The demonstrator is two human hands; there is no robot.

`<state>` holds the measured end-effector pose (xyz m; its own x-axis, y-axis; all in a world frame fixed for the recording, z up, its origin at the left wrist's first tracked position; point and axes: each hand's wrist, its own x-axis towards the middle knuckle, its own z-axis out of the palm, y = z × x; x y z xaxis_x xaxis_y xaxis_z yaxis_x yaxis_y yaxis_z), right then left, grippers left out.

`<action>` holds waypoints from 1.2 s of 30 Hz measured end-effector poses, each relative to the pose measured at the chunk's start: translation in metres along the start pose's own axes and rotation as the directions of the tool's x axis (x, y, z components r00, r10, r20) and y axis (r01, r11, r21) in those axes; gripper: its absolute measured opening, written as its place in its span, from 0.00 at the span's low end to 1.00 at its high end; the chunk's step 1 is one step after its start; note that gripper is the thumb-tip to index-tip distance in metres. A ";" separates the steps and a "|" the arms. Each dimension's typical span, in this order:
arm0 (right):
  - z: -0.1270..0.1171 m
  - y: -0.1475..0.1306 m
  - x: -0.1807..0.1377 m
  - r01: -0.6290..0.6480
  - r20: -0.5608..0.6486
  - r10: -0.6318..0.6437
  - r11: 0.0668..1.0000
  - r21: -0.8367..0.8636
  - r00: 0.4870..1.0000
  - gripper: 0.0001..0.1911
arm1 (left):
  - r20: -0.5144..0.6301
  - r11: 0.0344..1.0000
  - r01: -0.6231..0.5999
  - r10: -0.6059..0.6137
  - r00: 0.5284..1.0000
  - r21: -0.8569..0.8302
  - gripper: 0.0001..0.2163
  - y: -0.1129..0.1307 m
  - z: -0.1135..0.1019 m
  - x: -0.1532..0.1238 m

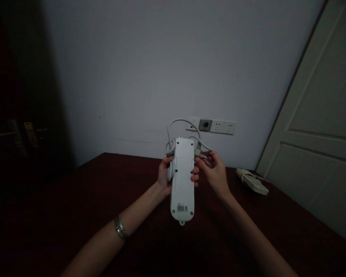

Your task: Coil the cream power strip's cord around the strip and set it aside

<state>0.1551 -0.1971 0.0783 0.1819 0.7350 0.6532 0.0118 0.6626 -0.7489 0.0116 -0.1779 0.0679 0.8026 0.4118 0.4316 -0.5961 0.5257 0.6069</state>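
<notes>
A white power strip point(183, 181) is held upright above the dark red table, its screwed back and barcode label facing me. My left hand point(165, 172) is wrapped around it from behind, with fingertips showing past its right edge. White cord point(170, 171) is bunched along the strip's left side and loops up over its top. At the upper right of the strip, my right hand point(215, 171) is closed on the cord's plug point(201, 154). The plug's prongs are hard to make out in the dim light.
Wall sockets point(223, 127) and a grey outlet plate point(205, 125) sit low on the wall behind. A second power strip point(252, 181), with cord wound around it, lies on the table point(127, 192) at the right. A pale door point(320, 134) stands at the far right.
</notes>
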 end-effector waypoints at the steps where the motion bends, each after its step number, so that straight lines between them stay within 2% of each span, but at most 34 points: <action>1: 0.001 0.000 0.000 0.023 -0.014 -0.022 0.999 0.022 1.000 0.16 | 0.003 1.000 0.000 0.000 1.000 -0.005 0.28 0.000 0.001 0.000; 7: 0.002 -0.004 -0.002 0.062 -0.081 -0.067 0.996 -0.067 0.994 0.15 | 0.004 1.000 -0.001 0.001 1.000 -0.026 0.27 -0.001 0.002 0.000; 13: -0.004 0.000 -0.001 0.102 -0.147 -0.133 0.974 -0.202 0.980 0.13 | -0.032 0.999 0.016 -0.017 0.999 -0.032 0.26 -0.007 -0.006 0.003; 17: -0.011 0.006 0.004 0.066 -0.192 -0.119 0.963 -0.261 0.974 0.15 | -0.068 0.998 0.049 -0.052 0.996 -0.046 0.27 -0.013 -0.014 0.005; 26: -0.013 0.018 0.013 -0.022 -0.170 0.029 0.999 0.046 0.985 0.21 | -0.095 0.998 0.049 -0.053 0.994 -0.046 0.26 -0.012 -0.016 0.005; 31: -0.015 0.012 0.015 -0.030 -0.149 0.035 0.999 0.036 0.988 0.21 | -0.096 0.998 0.050 -0.053 0.994 -0.038 0.25 -0.010 -0.013 0.004; 36: -0.019 0.010 0.017 -0.105 -0.147 0.104 0.994 -0.001 0.984 0.22 | -0.137 0.997 0.055 -0.061 0.989 -0.044 0.26 -0.008 -0.013 0.004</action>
<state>0.1769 -0.1807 0.0803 0.3243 0.7709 0.5482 -0.0064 0.5813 -0.8136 0.0191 -0.1708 0.0560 0.8267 0.4774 0.2979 -0.5512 0.5802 0.5997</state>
